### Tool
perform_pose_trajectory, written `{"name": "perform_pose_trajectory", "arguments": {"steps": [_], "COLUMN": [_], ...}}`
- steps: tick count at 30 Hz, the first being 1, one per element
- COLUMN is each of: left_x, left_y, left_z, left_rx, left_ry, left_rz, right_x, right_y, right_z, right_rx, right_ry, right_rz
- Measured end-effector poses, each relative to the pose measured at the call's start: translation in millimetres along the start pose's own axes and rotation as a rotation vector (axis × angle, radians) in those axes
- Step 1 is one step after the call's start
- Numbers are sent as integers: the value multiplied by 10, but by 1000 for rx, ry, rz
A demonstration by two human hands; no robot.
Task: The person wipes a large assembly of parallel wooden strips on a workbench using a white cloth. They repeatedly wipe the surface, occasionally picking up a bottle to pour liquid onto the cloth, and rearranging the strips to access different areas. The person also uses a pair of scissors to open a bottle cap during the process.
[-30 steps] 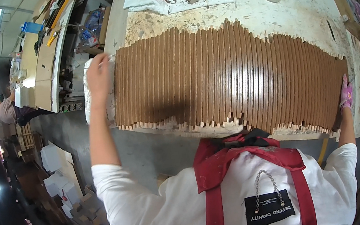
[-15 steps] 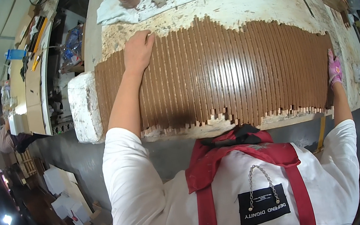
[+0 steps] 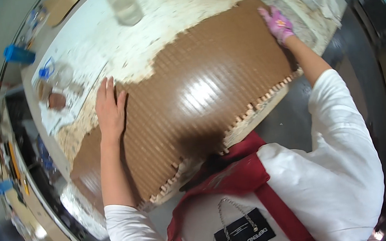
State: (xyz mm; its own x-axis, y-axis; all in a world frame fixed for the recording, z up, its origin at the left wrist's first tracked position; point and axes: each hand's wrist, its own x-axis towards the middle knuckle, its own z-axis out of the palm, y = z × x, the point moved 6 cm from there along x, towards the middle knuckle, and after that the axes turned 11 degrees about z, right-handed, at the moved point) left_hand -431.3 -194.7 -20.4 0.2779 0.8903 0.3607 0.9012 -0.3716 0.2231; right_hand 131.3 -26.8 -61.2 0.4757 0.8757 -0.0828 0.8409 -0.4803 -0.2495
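A row of long, narrow brown wooden strips lies side by side across the worktable, their ends uneven along both the far and near edges. My bare left hand rests flat on the strips towards the left, fingers stretched out and pointing at the far edge. At the right end, my right hand wears a pink glove and lies along the outermost strip, its fingers extended. Neither hand grips anything. Pale cut ends of the strips show along the near edge. A dark shadow falls on the strips close to my chest.
White-stained worktable extends behind the strips. A clear jar stands at the far side; a reddish-brown cup and clear containers sit on a pale cloth at left. A white wrapped block adjoins the strips' left end.
The whole view has turned, so the table now slants up to the right. My left hand's fingers have straightened from a curl over the far edge. The right hand stays at the right end.
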Motion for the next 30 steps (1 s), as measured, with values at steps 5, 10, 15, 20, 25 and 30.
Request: {"name": "perform_pose_trajectory", "arguments": {"steps": [5, 10, 15, 20, 25, 30], "left_x": [163, 134, 143, 128, 146, 684], "left_y": [107, 127, 191, 137, 286, 1045], "left_z": [175, 148, 149, 211, 80, 101], "left_rx": [-3, -15, -10, 96, 353, 79], "left_ry": [-120, -161, -149, -185, -132, -41], "left_rz": [-109, -144, -101, -69, -40, -198], "right_x": [-174, -194, 190, 379, 202, 169], "right_y": [-38, -84, 163, 325, 315, 531], "right_z": [-177, -165, -24, 9, -219, -225], "right_rx": [-54, -84, 145, 307, 392, 693], "right_ry": [20, -9, -293, -467, -719, -981], "right_rz": [63, 47, -133, -328, -322, -419]}}
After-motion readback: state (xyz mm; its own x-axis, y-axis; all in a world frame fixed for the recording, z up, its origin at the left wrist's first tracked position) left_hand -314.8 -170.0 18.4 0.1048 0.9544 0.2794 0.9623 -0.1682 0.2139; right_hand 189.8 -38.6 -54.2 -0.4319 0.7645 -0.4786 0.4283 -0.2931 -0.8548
